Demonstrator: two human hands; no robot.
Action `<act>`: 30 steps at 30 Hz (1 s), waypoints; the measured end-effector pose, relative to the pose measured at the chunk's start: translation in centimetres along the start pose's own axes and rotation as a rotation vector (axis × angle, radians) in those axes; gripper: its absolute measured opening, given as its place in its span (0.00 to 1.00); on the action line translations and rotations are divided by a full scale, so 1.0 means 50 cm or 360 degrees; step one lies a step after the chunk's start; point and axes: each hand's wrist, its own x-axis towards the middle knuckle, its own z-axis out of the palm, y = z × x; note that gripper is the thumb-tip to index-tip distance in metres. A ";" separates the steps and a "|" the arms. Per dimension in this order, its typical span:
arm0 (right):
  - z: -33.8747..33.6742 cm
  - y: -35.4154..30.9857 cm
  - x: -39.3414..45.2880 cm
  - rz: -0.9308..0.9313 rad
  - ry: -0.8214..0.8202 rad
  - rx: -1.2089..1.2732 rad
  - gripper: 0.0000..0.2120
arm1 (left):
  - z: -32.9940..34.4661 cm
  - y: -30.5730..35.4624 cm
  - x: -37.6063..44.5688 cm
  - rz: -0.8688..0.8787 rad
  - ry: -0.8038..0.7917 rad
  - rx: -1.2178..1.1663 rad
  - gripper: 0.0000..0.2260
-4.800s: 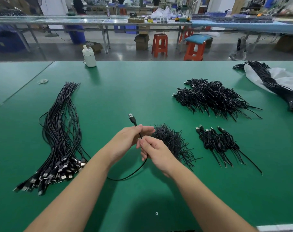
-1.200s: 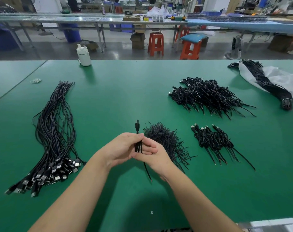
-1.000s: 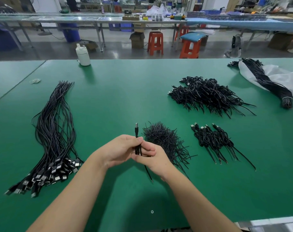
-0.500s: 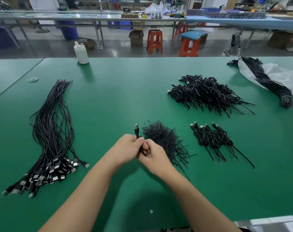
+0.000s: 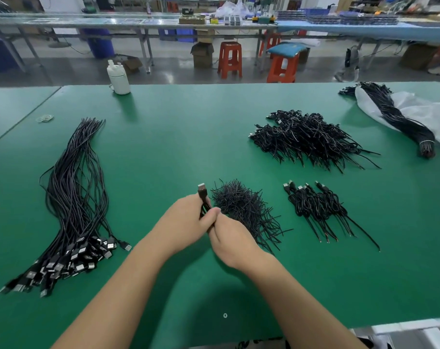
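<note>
Step in hand: binding one folded cable. The left hand grips the cable just above the table, plug end up. The right hand pinches the cable at its fold (no tie is discernible). The likely next move is to secure the fold, then lay the cable beside the tied bundles.

A green table fills most of the frame. At left, a loose sheaf of long black USB cables fans toward the lower left, plugs nearest. A white bottle stands at the upper-left far edge, with a rubber band lying left of it. Right of centre sits a heap of coiled cables, and below it a short row of tied coils. At the upper right, a bound bundle lies on a white plastic bag. Orange stools stand beyond.
</note>
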 end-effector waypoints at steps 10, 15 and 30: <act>0.010 0.018 0.012 0.0215 -0.0284 0.0752 0.17 | 0.024 0.002 0.029 0.0026 0.0010 0.0036 0.04; 0.005 0.036 0.000 0.0079 -0.0165 0.0556 0.19 | 0.036 -0.004 0.036 0.0015 -0.0088 -0.0066 0.04; -0.078 0.153 -0.003 0.0724 0.0325 0.0583 0.13 | 0.203 0.019 0.018 -0.0085 -0.0128 -0.0104 0.10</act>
